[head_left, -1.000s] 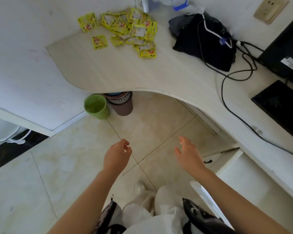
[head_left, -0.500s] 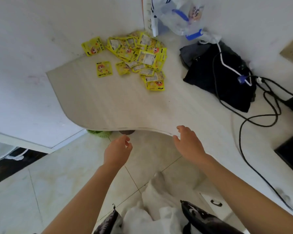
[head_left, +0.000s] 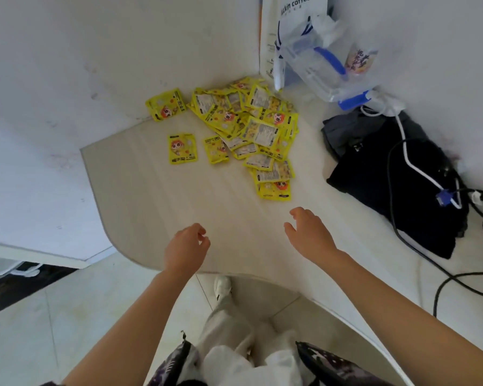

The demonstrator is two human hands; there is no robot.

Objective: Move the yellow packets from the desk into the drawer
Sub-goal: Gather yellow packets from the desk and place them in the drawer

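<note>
- The heap of packets (head_left: 251,129) lies on the worktop (head_left: 156,196), at its far side near the wall corner.
- 1 packet (head_left: 166,105) lies left of the heap, against the wall.
- 2 single packets (head_left: 182,149) lie before the heap's left part, just apart from it.
- Right of the heap lies a bag (head_left: 396,174), with cables (head_left: 418,246) over it.
- Behind the heap, to its right, stands a plastic bag (head_left: 318,65).
- Both hands, left (head_left: 185,247) and right (head_left: 310,235), are before the heap, over the worktop's near edge, well apart from it.
</note>
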